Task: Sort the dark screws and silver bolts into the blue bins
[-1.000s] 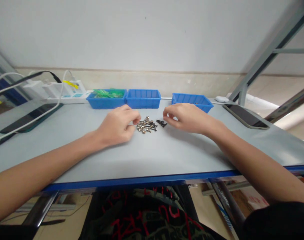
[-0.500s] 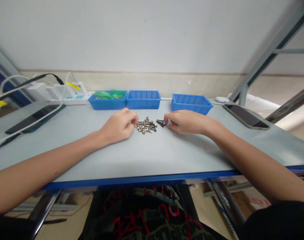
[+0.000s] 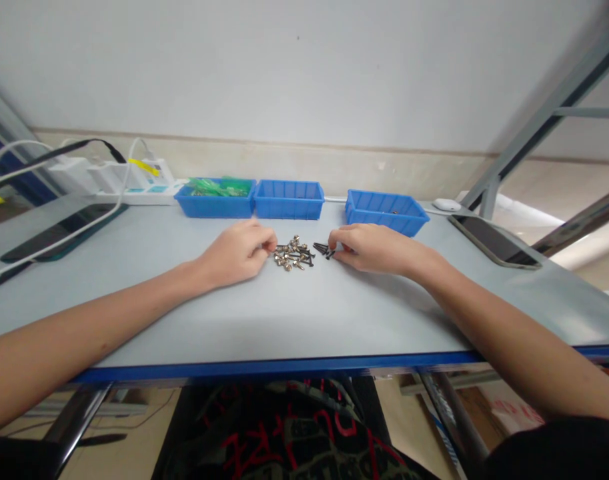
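A small pile of mixed screws (image 3: 294, 255), silvery-brassy ones with some black ones, lies in the middle of the table. At its left edge my left hand (image 3: 241, 250) rests with thumb and forefinger pinched together; what is between them, if anything, is too small to make out. On the other side, a few black screws (image 3: 322, 249) lie side by side, apart from the pile. My right hand (image 3: 369, 248) has its fingertips closed on one of these black screws, close to the tabletop.
Along the wall stand a blue bin (image 3: 214, 208) holding green plastic bags, a middle blue bin (image 3: 289, 208), and a right blue bin (image 3: 384, 217) with small bits inside. Phones (image 3: 494, 241) lie at both sides. A power strip (image 3: 154, 193) with cables sits back left.
The view has shifted slightly. My right fingertips have moved a little among the black screws, and one now lies at a different angle. My left hand stays beside the pile.
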A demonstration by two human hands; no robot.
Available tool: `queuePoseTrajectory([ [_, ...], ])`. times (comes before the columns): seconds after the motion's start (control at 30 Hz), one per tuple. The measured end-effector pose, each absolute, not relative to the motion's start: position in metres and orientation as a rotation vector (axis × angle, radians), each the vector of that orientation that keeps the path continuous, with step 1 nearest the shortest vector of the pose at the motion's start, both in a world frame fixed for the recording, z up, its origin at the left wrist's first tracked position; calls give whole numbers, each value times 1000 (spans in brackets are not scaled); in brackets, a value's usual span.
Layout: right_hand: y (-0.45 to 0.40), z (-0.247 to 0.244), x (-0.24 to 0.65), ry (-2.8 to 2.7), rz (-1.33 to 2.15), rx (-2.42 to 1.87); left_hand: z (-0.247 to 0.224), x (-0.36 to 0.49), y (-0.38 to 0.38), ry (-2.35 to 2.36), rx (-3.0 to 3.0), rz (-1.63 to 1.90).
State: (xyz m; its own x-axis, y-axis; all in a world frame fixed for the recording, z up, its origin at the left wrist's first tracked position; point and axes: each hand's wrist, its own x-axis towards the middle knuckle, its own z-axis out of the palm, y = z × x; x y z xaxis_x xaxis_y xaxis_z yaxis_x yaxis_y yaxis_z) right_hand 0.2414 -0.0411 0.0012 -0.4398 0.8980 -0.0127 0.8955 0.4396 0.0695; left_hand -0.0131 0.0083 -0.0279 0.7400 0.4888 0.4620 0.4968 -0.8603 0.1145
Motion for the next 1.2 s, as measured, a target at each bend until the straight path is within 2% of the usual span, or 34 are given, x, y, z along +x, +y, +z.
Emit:
queuePoseTrajectory([
  [0.63, -30, -4, 243, 2612, 74, 1785, -26, -13, 5, -716, -2938, -730],
  [1.2, -48, 9, 234, 2741, -14, 1475, -27, -11, 5, -700, -2976, -712],
])
